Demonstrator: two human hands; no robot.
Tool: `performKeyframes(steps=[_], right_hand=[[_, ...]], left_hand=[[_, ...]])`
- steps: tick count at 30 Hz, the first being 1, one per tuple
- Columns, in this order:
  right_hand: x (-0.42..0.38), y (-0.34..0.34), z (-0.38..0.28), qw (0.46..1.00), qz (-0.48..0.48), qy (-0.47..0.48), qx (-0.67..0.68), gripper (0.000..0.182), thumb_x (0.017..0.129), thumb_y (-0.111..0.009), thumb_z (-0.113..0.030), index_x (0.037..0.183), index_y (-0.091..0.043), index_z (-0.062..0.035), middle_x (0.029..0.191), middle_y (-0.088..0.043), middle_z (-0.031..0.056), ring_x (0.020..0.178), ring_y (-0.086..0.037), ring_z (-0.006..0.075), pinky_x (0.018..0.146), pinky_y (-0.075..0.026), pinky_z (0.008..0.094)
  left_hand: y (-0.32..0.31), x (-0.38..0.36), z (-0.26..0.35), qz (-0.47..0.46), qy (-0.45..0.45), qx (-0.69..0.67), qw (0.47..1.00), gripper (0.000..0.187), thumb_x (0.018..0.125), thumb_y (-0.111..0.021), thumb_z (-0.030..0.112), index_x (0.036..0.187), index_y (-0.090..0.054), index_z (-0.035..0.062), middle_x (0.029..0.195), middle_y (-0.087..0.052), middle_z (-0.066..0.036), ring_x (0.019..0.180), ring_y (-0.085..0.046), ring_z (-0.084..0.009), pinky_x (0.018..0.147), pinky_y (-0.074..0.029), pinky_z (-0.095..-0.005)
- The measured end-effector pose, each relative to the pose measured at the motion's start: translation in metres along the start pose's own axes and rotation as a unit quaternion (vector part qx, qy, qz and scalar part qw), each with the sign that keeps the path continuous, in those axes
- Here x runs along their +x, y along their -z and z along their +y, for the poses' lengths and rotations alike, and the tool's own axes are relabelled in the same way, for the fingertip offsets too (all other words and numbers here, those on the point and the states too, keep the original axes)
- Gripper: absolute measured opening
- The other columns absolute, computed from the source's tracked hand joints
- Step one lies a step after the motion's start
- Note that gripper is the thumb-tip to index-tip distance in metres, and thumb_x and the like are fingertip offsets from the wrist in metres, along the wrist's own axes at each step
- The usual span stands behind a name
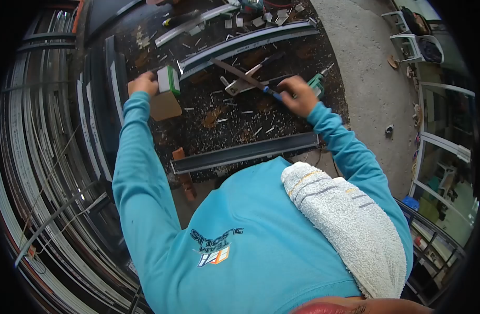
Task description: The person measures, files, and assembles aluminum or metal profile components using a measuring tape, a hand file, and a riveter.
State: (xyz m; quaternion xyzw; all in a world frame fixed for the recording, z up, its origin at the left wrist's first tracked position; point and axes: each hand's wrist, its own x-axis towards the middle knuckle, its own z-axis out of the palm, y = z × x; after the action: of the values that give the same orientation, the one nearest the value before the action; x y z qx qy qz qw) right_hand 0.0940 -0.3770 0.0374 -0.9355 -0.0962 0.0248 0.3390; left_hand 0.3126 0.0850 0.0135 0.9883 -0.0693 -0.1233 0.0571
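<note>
At the left of the bench, my left hand (142,85) is closed at the near-left edge of a small cardboard box (166,107) with a white and green top; its fingertips are partly hidden there. My right hand (300,96) curls its thumb and fingers around the end of the blue handle of a flat file (237,72). The file slants across a metal square-like tool (239,86) with a light handle. Just beyond my right hand lies a green power drill (317,83), partly covered by the hand.
Metal profiles lie on the dark bench, one long channel (250,43) across the back and another (245,152) along the near edge. Offcuts and shavings are scattered about. Long profiles (36,157) fill a rack at left. White chairs (415,48) stand at far right.
</note>
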Motion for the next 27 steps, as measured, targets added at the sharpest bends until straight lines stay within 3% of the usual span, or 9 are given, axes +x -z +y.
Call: performKeyframes(steps=[3,5,7,9,11,14,19,22,27], right_hand=[[0.013,-0.052,-0.009,0.983,-0.114,0.138,0.037,0.035,0.074,-0.064,-0.007,0.109,-0.060,-0.0034,0.110,-0.057,0.0203,0.096,-0.060,0.0370,0.079,-0.053,0.0426],[0.022,-0.079,-0.004,0.986,0.004,0.159,-0.056,0.046,0.069,-0.061,-0.003,0.114,-0.055,0.0011,0.115,-0.054,0.0261,0.104,-0.055,0.0429,0.091,-0.049,0.0452],[0.022,-0.068,-0.025,0.988,0.047,0.096,-0.109,0.052,0.067,-0.065,-0.010,0.116,-0.054,-0.0009,0.117,-0.052,0.0227,0.114,-0.051,0.0405,0.100,-0.041,0.0492],[0.026,-0.068,-0.019,0.991,0.035,0.027,-0.126,0.054,0.068,-0.065,-0.013,0.120,-0.053,-0.0016,0.115,-0.052,0.0213,0.113,-0.049,0.0396,0.102,-0.038,0.0481],[0.033,-0.063,-0.015,0.987,0.040,0.035,-0.150,0.048,0.070,-0.062,-0.012,0.117,-0.054,-0.0013,0.109,-0.055,0.0194,0.109,-0.052,0.0376,0.097,-0.041,0.0472],[0.046,-0.062,-0.007,0.994,0.029,-0.028,-0.099,0.037,0.071,-0.061,-0.010,0.108,-0.056,-0.0025,0.101,-0.058,0.0167,0.101,-0.054,0.0355,0.090,-0.043,0.0447],[0.057,-0.070,0.003,0.987,0.029,0.053,-0.150,0.028,0.069,-0.060,-0.009,0.096,-0.055,-0.0049,0.096,-0.058,0.0158,0.094,-0.054,0.0341,0.083,-0.044,0.0431],[0.055,-0.072,-0.005,0.998,-0.018,0.052,-0.033,0.031,0.069,-0.061,-0.007,0.099,-0.051,-0.0033,0.094,-0.056,0.0176,0.094,-0.055,0.0375,0.085,-0.045,0.0468],[0.035,-0.089,-0.027,0.984,-0.099,0.151,0.010,0.032,0.072,-0.066,-0.010,0.102,-0.055,-0.0059,0.106,-0.057,0.0163,0.107,-0.053,0.0369,0.093,-0.042,0.0464]], left_hand=[[0.018,0.004,0.041,-0.268,0.074,0.085,0.957,0.046,0.069,-0.080,0.026,0.107,-0.070,0.0030,0.114,-0.067,-0.019,0.106,-0.065,-0.0328,0.091,-0.053,-0.0410],[0.017,0.012,0.049,-0.239,0.064,0.114,0.962,0.055,0.068,-0.081,0.028,0.116,-0.068,0.0054,0.126,-0.061,-0.019,0.118,-0.058,-0.0335,0.103,-0.045,-0.0398],[-0.091,0.046,-0.015,-0.066,-0.037,0.097,0.992,0.052,0.080,-0.068,0.028,0.129,-0.060,0.0098,0.138,-0.052,-0.020,0.128,-0.049,-0.0348,0.110,-0.037,-0.0407],[-0.062,0.056,0.001,-0.286,0.059,0.086,0.952,0.056,0.087,-0.061,0.028,0.139,-0.049,0.0114,0.142,-0.049,-0.016,0.128,-0.049,-0.0346,0.105,-0.043,-0.0414],[-0.042,0.040,0.018,-0.263,0.154,0.084,0.949,0.051,0.088,-0.061,0.026,0.135,-0.054,0.0104,0.138,-0.053,-0.015,0.125,-0.053,-0.0329,0.103,-0.045,-0.0407],[-0.023,0.024,0.025,-0.177,0.168,0.088,0.966,0.043,0.085,-0.065,0.020,0.127,-0.063,0.0113,0.131,-0.060,-0.014,0.121,-0.058,-0.0300,0.099,-0.048,-0.0409],[-0.049,0.038,0.003,-0.124,0.121,0.132,0.976,0.032,0.083,-0.060,0.019,0.111,-0.072,0.0113,0.120,-0.066,-0.016,0.111,-0.063,-0.0319,0.095,-0.051,-0.0416],[-0.030,0.028,0.007,-0.152,0.149,0.077,0.974,0.043,0.072,-0.074,0.019,0.114,-0.070,0.0125,0.123,-0.064,-0.015,0.114,-0.062,-0.0299,0.099,-0.049,-0.0384],[-0.028,0.024,0.018,-0.140,0.171,0.080,0.972,0.038,0.083,-0.067,0.021,0.119,-0.066,0.0097,0.127,-0.062,-0.014,0.118,-0.060,-0.0304,0.098,-0.049,-0.0425]])
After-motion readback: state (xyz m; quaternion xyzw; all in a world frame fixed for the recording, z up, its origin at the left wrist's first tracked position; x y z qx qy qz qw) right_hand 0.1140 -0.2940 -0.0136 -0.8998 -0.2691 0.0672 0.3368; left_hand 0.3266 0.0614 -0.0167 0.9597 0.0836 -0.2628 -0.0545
